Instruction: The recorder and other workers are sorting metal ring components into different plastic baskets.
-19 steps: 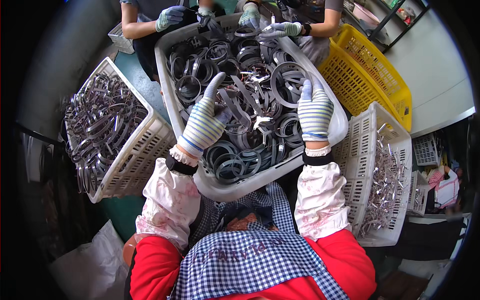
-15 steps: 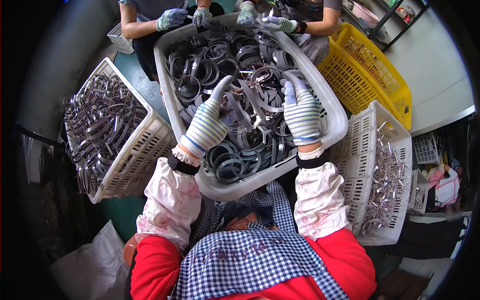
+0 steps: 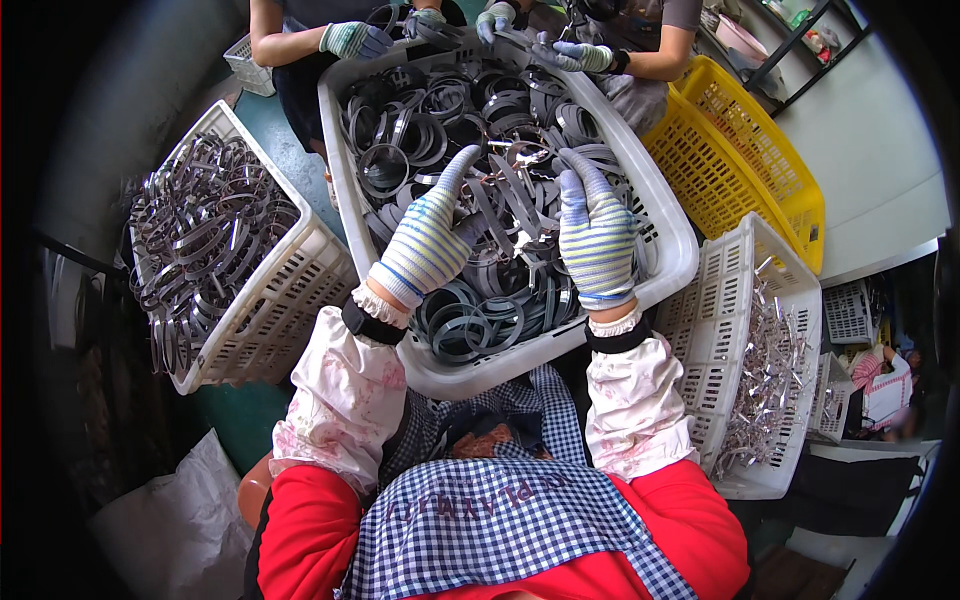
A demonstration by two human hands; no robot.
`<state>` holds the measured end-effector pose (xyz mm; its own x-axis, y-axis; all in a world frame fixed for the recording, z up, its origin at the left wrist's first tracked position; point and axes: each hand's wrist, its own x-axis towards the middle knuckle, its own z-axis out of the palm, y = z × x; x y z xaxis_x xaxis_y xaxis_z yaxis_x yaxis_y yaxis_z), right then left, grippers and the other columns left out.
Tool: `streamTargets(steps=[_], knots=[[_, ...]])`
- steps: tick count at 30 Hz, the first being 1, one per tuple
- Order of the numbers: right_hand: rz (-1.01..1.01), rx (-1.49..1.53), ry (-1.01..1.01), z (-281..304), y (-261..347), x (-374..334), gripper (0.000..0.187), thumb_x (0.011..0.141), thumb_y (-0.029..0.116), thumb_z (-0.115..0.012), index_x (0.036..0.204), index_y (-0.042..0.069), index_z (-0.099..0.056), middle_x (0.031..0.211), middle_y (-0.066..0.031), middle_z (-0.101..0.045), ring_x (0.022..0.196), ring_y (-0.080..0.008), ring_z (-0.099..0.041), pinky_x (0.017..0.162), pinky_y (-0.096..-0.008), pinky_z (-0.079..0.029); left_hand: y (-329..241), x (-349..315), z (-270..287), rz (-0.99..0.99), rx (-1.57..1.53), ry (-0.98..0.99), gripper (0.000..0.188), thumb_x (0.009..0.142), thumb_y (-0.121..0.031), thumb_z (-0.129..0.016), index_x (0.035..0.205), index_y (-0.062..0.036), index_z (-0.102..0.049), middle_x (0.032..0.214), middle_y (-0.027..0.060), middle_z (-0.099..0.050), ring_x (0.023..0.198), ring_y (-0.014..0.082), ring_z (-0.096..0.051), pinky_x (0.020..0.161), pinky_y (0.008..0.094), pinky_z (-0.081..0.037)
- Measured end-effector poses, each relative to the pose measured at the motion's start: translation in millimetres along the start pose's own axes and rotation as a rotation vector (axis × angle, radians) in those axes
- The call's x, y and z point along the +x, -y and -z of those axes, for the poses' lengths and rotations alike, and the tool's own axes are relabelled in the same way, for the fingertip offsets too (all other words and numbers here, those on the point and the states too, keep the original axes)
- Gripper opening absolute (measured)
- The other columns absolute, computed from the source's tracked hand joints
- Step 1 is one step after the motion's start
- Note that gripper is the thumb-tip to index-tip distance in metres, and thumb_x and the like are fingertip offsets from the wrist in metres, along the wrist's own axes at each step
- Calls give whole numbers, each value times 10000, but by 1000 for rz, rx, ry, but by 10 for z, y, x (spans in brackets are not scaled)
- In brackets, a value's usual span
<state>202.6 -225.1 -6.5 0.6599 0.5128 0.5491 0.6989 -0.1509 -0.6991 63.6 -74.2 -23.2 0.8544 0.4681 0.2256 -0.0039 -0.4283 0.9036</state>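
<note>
A large white plastic tub (image 3: 470,378) in front of me is heaped with dark grey metal band rings (image 3: 470,325). My left hand (image 3: 425,245), in a striped knit glove, is over the left side of the heap with its index finger stretched forward and its thumb apart. My right hand (image 3: 598,245), gloved alike, is over the right side, fingers pointing forward and slightly inward. Several bands lie in the gap between the hands. I see nothing gripped in either hand, though the undersides of both are hidden.
On the left stands a white crate (image 3: 275,290) piled with shiny metal bands (image 3: 215,225). A white basket (image 3: 712,310) on the right holds small metal pieces (image 3: 765,385). Yellow crates (image 3: 740,160) stand behind it. Two people's gloved hands (image 3: 357,40) work at the tub's far edge.
My hands have drawn slightly closer together over the heap. The view has shifted a little. Across the tub, the co-workers' hands have moved; a ring now shows beside one of them.
</note>
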Motion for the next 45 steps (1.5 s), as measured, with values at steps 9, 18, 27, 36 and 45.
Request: streamTargets(steps=[9, 18, 27, 36, 45], knots=[[154, -78, 35, -38, -13, -22, 327, 1031, 270, -555, 1273, 74, -654, 1088, -176, -727, 965, -343, -714, 830, -379, -571, 93, -1, -34, 4, -107, -18, 778, 883, 87, -619, 1561, -126, -301, 1080, 81, -671, 844, 133, -617, 807, 264, -521], [-14, 193, -48, 88, -357, 95, 512, 1082, 406, -403, 1323, 4, -608, 1207, -186, -694, 1095, -293, -672, 969, -350, -498, 43, 40, 95, 170, -459, 2, 817, 883, 115, -594, 1582, -155, -266, 1260, 56, -602, 940, 89, -582, 796, 238, -513], [-17, 314, 353, 51, -370, -82, 324, 1006, 131, -581, 1298, -8, -613, 1243, -184, -666, 1139, -251, -652, 972, -323, -494, 70, -49, 92, 157, -717, -23, 801, 904, -126, -749, 1562, -177, -296, 1244, 75, -628, 819, 90, -649, 587, 190, -469], [-46, 280, 379, 47, -307, 49, 359, 976, 75, -573, 1330, 15, -575, 1193, -192, -671, 1102, -319, -650, 961, -371, -493, 223, 122, 141, 188, -882, 32, 705, 908, -64, -718, 1516, -112, -365, 1238, 72, -635, 972, 155, -677, 719, 250, -555], [-25, 304, 341, -42, -488, -8, 430, 1033, 161, -541, 1436, 22, -491, 1235, -123, -649, 1075, -165, -623, 950, -290, -492, 298, 118, 271, 6, -1037, -92, 832, 854, -35, -776, 1535, -77, -301, 1322, 85, -558, 1028, 159, -639, 840, 298, -565]])
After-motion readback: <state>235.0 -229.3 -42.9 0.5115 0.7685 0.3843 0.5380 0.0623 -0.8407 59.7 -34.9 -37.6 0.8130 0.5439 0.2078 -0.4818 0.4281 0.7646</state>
